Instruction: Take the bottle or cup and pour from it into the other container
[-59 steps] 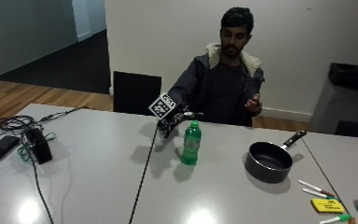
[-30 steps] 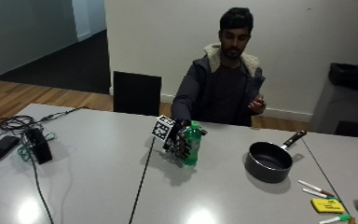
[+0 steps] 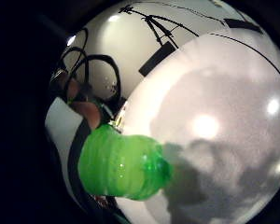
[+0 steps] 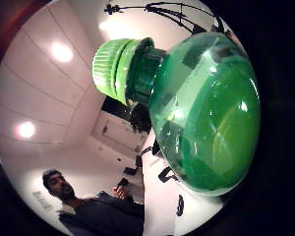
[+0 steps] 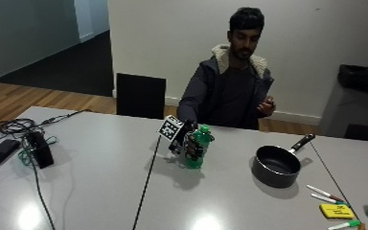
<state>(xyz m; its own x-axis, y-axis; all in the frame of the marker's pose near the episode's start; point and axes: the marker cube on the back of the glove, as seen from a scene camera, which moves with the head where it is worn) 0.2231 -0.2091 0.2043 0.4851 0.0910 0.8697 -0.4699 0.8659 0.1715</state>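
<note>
The gloved right hand (image 5: pixel 185 143) is wrapped around the side of the green bottle (image 5: pixel 196 148), fingers curled narrowly round its body (the two palm views agree: the ribbed base (image 3: pixel 123 165) and the capped shoulder (image 4: pixel 206 118) each fill the frame right against the palm). The bottle stands upright with its cap on, its base apparently on the grey table (image 5: pixel 95 187), about midway along and nearer the far edge where the person sits. The black pan (image 5: pixel 276 165) lies well apart from it toward the table's right edge, handle pointing to the far edge.
</note>
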